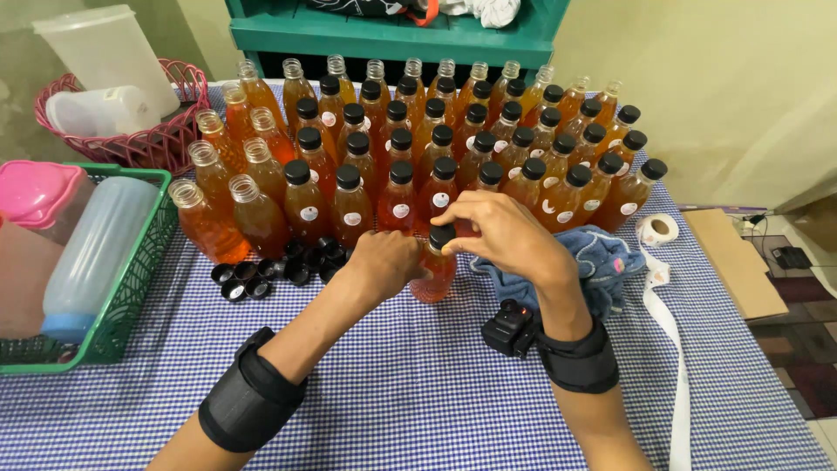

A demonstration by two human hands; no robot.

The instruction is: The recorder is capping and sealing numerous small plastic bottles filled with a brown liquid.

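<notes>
A small bottle of orange liquid [436,277] stands on the blue checked tablecloth [418,384] in front of me. My left hand [384,262] grips its body from the left. My right hand [497,228] is closed over its black cap [441,235] from above. Behind it stand several rows of like bottles [436,148], most with black caps and round white stickers; those at the left [228,187] have no caps. A heap of loose black caps [279,266] lies just left of my left hand.
A blue cloth [602,262] lies under my right wrist, with a roll of white stickers [656,229] and its trailing strip beside it. A green basket [131,288] with plastic containers sits at the left, a pink basket [166,139] behind it. Cardboard [737,262] lies at the right edge.
</notes>
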